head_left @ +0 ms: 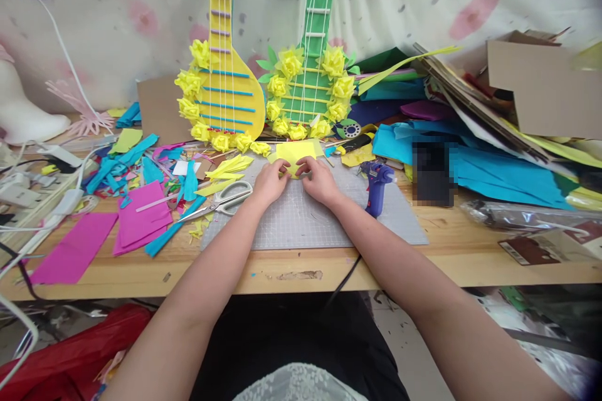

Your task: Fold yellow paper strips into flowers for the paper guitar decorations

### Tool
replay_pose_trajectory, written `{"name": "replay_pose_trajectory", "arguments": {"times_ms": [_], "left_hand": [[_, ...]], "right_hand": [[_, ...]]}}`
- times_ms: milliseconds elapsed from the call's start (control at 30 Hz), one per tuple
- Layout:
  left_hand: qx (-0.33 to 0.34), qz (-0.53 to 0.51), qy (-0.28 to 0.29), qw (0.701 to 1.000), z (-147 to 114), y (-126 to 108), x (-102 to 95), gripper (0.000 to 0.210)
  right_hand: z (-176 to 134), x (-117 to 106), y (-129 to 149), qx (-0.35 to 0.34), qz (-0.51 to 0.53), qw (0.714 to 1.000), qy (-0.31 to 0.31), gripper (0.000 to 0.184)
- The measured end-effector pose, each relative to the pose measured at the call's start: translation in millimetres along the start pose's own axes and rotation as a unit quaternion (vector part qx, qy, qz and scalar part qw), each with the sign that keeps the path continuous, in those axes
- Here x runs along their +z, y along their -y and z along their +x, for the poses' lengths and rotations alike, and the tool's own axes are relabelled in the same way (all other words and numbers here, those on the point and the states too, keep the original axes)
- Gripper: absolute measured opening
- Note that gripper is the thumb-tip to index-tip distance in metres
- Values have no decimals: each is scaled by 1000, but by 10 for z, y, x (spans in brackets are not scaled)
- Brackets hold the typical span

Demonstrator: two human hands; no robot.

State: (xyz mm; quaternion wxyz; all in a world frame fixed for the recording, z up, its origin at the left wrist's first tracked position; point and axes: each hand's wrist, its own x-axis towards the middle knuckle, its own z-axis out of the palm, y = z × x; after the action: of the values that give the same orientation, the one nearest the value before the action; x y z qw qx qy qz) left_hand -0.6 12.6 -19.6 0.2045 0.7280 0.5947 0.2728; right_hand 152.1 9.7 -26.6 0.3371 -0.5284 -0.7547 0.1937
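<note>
Magenta paper sheets (143,216) lay at the left of the wooden workbench (188,285), with open scissors (216,205) next, their handles on the gray cutting mat (301,225). A yellow craft lute (242,109), edged with yellow paper flowers, stood upright behind. The left hand (273,180), fingers curled, pinched the near edge of the yellow paper (295,150), which was at the mat's far side; the right hand (320,180) pinched that edge opposite. Beyond stood a green craft lute (314,62). Right of the hands, a blue glue gun (375,188) rested near blue paper (503,166).
</note>
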Motion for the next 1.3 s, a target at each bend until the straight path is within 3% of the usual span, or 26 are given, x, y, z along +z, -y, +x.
{"name": "replay_pose_trajectory", "arguments": {"times_ms": [167,400,600,1300], "left_hand": [[-2,-4,-8,1000,35,15,34,37],[-39,-2,-18,999,47,-35,42,57],[-58,33,-30,997,31,-98,33,58],[-45,92,-29,994,30,-130,40,40]], "right_hand": [[33,48,-17,45,-7,999,-20,21],[47,112,-29,63,-31,997,-44,21],[22,81,34,54,-46,997,-22,28],[47,84,73,32,-86,996,14,26]]}}
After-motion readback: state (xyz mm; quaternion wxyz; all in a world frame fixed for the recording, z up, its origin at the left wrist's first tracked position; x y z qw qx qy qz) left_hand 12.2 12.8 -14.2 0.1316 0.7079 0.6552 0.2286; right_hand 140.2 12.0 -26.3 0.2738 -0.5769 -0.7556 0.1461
